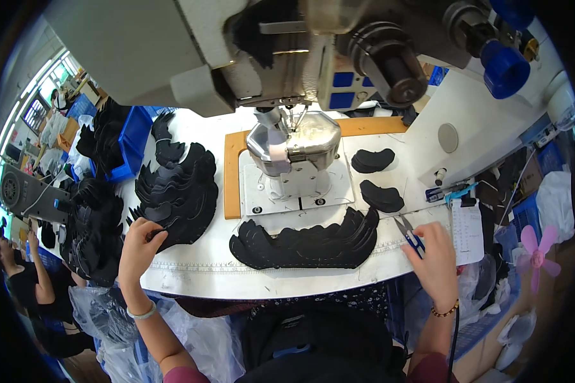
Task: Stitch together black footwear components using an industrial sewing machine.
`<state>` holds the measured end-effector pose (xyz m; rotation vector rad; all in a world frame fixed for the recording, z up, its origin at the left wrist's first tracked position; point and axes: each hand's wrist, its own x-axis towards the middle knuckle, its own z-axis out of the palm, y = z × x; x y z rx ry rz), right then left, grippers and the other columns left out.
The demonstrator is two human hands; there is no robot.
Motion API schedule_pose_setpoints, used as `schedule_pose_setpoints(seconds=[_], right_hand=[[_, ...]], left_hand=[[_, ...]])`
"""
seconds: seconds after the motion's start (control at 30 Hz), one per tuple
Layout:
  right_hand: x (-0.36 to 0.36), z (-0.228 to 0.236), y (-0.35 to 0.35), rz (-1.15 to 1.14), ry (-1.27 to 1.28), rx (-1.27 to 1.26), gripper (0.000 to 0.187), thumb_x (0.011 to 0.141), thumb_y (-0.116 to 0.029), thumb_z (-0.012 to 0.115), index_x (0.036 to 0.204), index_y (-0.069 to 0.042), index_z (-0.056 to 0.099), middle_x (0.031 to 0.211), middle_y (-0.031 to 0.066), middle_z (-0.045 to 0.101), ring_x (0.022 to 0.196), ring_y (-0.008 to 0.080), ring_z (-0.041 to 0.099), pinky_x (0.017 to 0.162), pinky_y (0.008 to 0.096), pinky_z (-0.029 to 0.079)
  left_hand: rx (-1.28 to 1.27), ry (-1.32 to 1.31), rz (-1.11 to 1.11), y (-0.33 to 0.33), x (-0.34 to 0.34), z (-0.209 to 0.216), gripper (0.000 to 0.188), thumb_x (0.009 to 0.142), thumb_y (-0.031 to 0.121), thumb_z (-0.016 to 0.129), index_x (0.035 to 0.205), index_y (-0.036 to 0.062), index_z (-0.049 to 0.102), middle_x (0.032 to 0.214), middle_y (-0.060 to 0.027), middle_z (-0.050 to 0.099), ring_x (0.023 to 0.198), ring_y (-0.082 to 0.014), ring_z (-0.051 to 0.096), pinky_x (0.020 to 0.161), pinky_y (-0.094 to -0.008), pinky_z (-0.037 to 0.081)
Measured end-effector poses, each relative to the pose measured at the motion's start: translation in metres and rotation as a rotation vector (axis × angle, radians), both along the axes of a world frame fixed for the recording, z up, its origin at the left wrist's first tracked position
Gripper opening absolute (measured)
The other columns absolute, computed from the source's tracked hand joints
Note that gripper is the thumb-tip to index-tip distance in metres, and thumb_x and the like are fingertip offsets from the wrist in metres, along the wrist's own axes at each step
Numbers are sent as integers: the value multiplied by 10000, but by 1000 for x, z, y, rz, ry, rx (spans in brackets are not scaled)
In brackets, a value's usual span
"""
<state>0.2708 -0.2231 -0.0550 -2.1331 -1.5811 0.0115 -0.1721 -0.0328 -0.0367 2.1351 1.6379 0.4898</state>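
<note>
My left hand [142, 246] is closed at the near edge of a fanned stack of black curved fabric pieces [191, 191] on the left of the white table, its fingertips pinching the edge of a piece. At the right front, my right hand [436, 256] is wrapped round a pair of thread snips [405, 228] with dark blue handles, blades pointing away from me. Between the hands lies another overlapping row of black curved pieces [306, 246] with light stitch marks. Two small piles of black pieces, an upper pile [373, 160] and a lower pile [382, 196], sit beyond the snips.
A sewing machine [294, 147] with a metal post bed stands mid-table, its head hanging overhead. A tan wooden frame [232, 185] borders its base. Blue bins [134, 143] and more black pieces [92, 223] are at left. A paper sheet [467, 230] and pink fan [537, 258] are at right.
</note>
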Motion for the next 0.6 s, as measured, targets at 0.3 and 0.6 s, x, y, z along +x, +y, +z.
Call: schedule_pose_setpoints(seconds=[0.3,0.6], right_hand=[[48,-27,-14,-168,-171,-58,140,768,1,544,897,-42,578,910,79,577,873,252,533,775,350,368],[-1,-8,65,73,71,287,225,830,-84,617,1030,9,571,1005,131,529,941,316,560,782,381,455]], left_hand=[[238,-124,-328,-28,92,2,306,688,46,752,963,14,624,955,-109,597,891,-266,581,774,-347,470],[242,45,-793,-54,170,-9,541,750,224,726,1199,-1,522,1137,-129,526,1014,-288,520,860,-356,433]])
